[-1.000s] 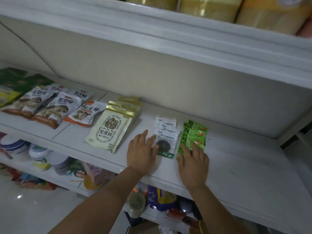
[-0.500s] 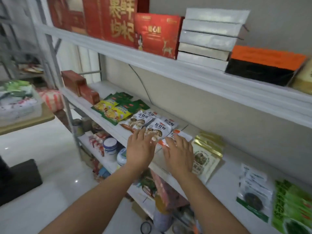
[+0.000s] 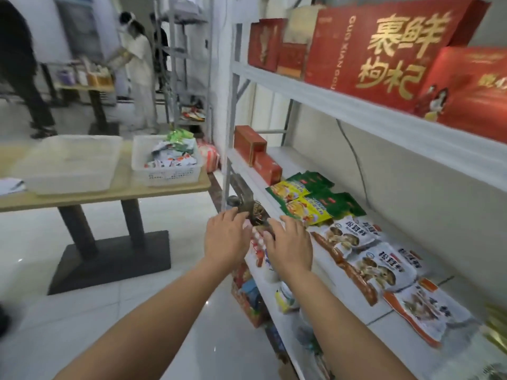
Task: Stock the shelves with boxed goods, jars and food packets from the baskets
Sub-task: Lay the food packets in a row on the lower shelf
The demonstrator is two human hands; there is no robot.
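Head view: the goods on the lower shelf [image 3: 248,297] are blurred and partly hidden behind the arms. The left hand [image 3: 226,237] and the right hand [image 3: 289,242] are both flat with fingers spread, holding nothing, near the front edge of the middle shelf [image 3: 290,157]. Three mushroom packets [image 3: 384,267] lie on this shelf. Two baskets [image 3: 71,171] stand on the table [image 3: 123,190]; the nearer one holds food packets [image 3: 172,152].

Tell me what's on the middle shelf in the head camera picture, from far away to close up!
Red boxes → yellow and green packets → white mushroom packets → gold packets, cut off at the picture's edge.
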